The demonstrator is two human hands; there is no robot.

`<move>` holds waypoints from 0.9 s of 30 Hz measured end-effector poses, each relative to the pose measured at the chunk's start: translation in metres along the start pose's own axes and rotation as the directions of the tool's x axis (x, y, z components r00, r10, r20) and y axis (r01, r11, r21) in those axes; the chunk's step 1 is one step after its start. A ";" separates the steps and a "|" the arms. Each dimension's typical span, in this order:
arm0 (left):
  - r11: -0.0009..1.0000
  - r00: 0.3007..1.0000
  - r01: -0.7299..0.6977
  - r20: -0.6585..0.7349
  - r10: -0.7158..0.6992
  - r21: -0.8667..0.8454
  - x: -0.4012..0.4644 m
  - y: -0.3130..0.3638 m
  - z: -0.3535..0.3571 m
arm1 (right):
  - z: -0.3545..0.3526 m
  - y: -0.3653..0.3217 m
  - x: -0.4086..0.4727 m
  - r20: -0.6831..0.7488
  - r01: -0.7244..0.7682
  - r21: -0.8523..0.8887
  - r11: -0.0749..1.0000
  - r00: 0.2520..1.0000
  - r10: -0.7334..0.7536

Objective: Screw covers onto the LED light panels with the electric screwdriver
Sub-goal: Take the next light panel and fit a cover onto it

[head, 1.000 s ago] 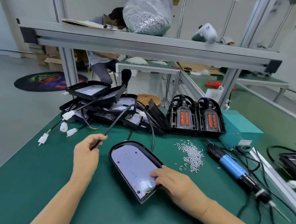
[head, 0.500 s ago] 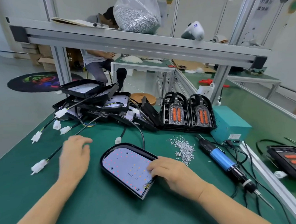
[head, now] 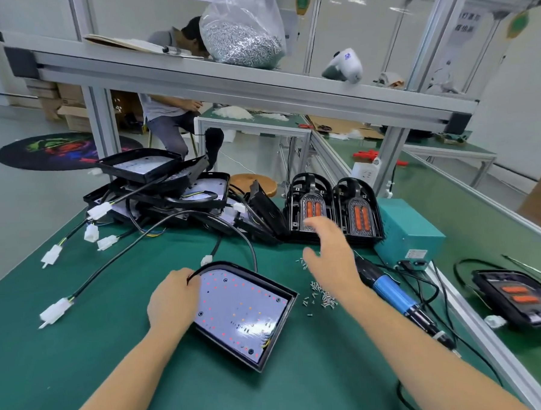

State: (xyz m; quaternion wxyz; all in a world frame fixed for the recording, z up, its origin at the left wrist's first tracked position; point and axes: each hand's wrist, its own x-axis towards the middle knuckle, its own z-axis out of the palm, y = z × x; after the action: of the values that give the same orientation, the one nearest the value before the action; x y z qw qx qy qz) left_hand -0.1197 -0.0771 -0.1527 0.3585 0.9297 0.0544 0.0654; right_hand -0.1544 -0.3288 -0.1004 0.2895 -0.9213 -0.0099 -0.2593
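With the left hand (head: pixel 173 299) gripping the open LED panel (head: pixel 242 313) at the bench's middle, the right hand (head: pixel 331 248) reached empty, fingers spread, toward the covers (head: pixel 308 210) at the far edge, so fetching one seemed next.

Panel (head: pixel 237 310) front-ctr; screws (head: pixel 322 297) right of it, screwdriver (head: pixel 399 298) further right.

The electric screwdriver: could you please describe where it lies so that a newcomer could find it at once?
Start from the teal box at the right of the green mat. Just in front of it lies the electric screwdriver, beside the scattered screws. It is the only blue-handled tool with a black tip, untouched by either hand.
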 end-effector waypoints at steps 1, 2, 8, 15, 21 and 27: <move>1.000 1.000 0.013 -0.025 -0.013 -0.014 0.000 0.001 0.002 | 0.001 0.004 0.014 -0.012 -0.134 -0.030 0.991 0.991 0.134; 0.999 0.999 0.026 -0.046 -0.027 -0.030 -0.001 0.002 0.004 | 0.002 0.007 0.028 -0.010 -0.245 -0.056 0.968 0.970 0.245; 0.977 0.991 0.100 -0.073 -0.116 -0.190 -0.002 0.000 0.009 | 0.016 0.023 0.077 -0.009 -0.529 -0.173 0.831 0.844 0.536; 0.961 0.982 0.136 -0.096 -0.163 -0.240 -0.003 0.003 0.011 | 0.033 0.019 0.096 -0.044 -0.570 -0.293 0.768 0.810 0.584; 0.964 0.986 0.074 -0.126 -0.109 -0.254 -0.010 -0.001 0.014 | 0.046 0.014 0.104 -0.052 -0.554 -0.416 0.722 0.807 0.589; 0.976 0.990 0.084 -0.092 -0.105 -0.201 -0.007 0.000 0.013 | 0.053 0.019 0.104 -0.073 -0.600 -0.335 0.727 0.786 0.614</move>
State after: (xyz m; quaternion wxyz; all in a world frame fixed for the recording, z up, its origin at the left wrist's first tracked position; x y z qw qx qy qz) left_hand -0.1243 -0.0862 -0.1628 0.4482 0.8814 0.1100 0.1006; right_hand -0.0369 -0.3296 -0.0967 0.1941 -0.9147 0.3306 -0.1284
